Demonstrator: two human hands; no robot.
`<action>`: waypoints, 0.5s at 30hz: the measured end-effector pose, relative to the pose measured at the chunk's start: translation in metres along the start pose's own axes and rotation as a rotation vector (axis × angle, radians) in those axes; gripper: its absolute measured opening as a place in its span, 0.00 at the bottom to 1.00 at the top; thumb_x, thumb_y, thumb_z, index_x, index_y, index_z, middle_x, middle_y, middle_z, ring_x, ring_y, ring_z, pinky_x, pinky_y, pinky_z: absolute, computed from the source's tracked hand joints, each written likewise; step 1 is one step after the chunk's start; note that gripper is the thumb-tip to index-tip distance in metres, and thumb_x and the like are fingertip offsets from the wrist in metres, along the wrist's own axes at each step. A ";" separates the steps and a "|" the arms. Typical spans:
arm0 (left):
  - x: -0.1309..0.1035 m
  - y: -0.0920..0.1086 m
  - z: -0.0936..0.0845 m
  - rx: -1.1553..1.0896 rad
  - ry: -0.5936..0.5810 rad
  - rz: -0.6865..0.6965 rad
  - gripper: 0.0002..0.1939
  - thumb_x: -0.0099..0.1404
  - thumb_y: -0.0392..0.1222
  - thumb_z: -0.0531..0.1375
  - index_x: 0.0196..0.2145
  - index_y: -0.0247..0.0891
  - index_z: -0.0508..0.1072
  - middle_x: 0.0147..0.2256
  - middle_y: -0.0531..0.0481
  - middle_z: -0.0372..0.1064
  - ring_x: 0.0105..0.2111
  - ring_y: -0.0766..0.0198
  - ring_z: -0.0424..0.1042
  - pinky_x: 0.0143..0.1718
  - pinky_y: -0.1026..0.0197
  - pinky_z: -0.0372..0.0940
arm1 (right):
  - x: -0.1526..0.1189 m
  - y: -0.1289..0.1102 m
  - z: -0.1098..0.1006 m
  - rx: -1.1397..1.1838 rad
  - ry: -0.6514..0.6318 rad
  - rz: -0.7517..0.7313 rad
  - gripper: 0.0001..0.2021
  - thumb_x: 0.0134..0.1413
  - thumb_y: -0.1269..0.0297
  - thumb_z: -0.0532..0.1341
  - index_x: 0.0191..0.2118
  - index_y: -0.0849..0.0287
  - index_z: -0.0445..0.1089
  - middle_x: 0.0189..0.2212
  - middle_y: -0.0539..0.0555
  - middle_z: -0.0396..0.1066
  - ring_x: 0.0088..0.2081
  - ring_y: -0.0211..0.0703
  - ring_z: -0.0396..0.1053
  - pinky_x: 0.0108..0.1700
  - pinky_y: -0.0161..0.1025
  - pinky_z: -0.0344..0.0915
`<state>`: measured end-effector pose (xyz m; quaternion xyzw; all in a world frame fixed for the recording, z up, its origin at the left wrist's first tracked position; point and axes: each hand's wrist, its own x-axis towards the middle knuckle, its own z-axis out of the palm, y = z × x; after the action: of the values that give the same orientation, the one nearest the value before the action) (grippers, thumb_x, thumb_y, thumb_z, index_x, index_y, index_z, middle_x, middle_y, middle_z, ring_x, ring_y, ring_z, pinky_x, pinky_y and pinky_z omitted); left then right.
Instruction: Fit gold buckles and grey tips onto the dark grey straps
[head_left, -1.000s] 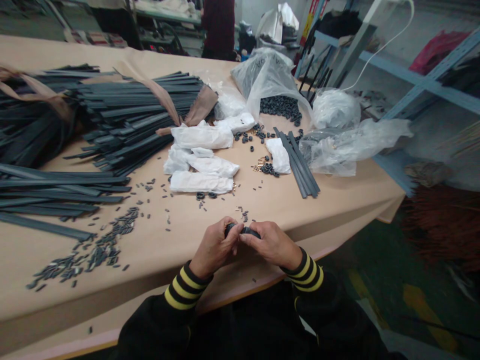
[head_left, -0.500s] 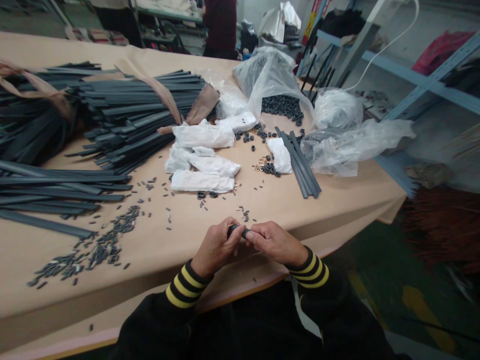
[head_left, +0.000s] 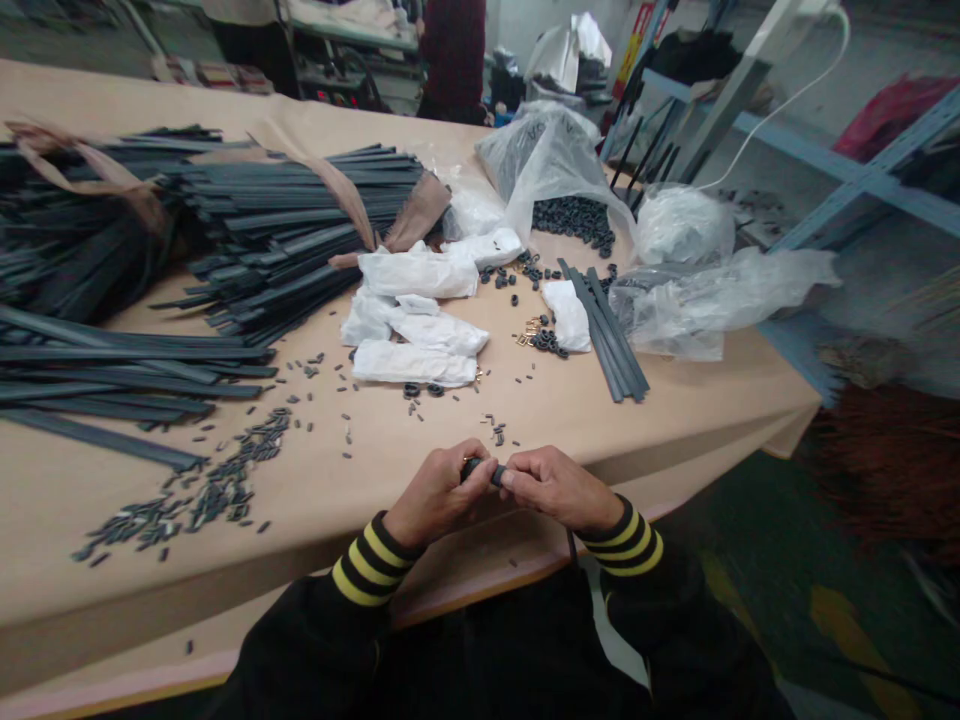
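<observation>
Close together at the front edge of the table, both my hands pinch a dark grey strap (head_left: 498,476). My left hand (head_left: 439,490) is closed around its left part, where a small gold-coloured bit of metal shows by the fingers. The thumb and fingers of my right hand (head_left: 562,487) are closed on the strap just to the right. Most of the strap is hidden by my fingers; a dark strip hangs below my right wrist. Just beyond the hands lie a few small dark pieces (head_left: 499,435).
Small dark pieces (head_left: 225,475) are heaped at left, near long dark strips (head_left: 135,365) and tied bundles (head_left: 292,210). White wrapped packets (head_left: 416,362), gold buckles (head_left: 525,337), several loose straps (head_left: 611,335) and a plastic bag (head_left: 540,150) of dark loops lie beyond. People stand behind the table.
The view has shifted slightly, so the table's contents sit a little further right. My hands stay together on the strap, with the fingers slightly repositioned. A dark strip now shows below my right wrist.
</observation>
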<state>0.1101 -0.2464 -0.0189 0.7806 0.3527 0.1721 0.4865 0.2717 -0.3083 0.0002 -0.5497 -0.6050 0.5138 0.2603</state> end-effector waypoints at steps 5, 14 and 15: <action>-0.005 -0.002 0.002 -0.239 -0.052 -0.060 0.13 0.63 0.49 0.46 0.27 0.38 0.60 0.13 0.60 0.56 0.13 0.71 0.57 0.16 0.69 0.52 | 0.002 -0.001 -0.002 0.018 -0.003 -0.058 0.16 0.57 0.61 0.50 0.24 0.65 0.65 0.16 0.45 0.55 0.18 0.28 0.51 0.23 0.28 0.51; -0.012 0.001 0.004 -0.327 -0.106 0.020 0.13 0.64 0.51 0.44 0.36 0.38 0.57 0.16 0.60 0.55 0.13 0.72 0.56 0.14 0.69 0.50 | 0.005 -0.010 0.004 -0.067 -0.099 -0.105 0.16 0.59 0.59 0.47 0.27 0.63 0.64 0.22 0.50 0.63 0.24 0.34 0.60 0.28 0.31 0.56; -0.013 -0.001 0.005 -0.343 -0.115 0.014 0.14 0.64 0.51 0.43 0.37 0.38 0.56 0.16 0.60 0.54 0.13 0.72 0.55 0.14 0.70 0.50 | 0.005 -0.009 0.006 -0.022 -0.112 -0.136 0.16 0.59 0.59 0.47 0.28 0.63 0.65 0.24 0.51 0.66 0.27 0.35 0.62 0.30 0.32 0.57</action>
<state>0.1036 -0.2587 -0.0208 0.6973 0.2842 0.1882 0.6305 0.2609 -0.3041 0.0051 -0.4806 -0.6601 0.5183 0.2541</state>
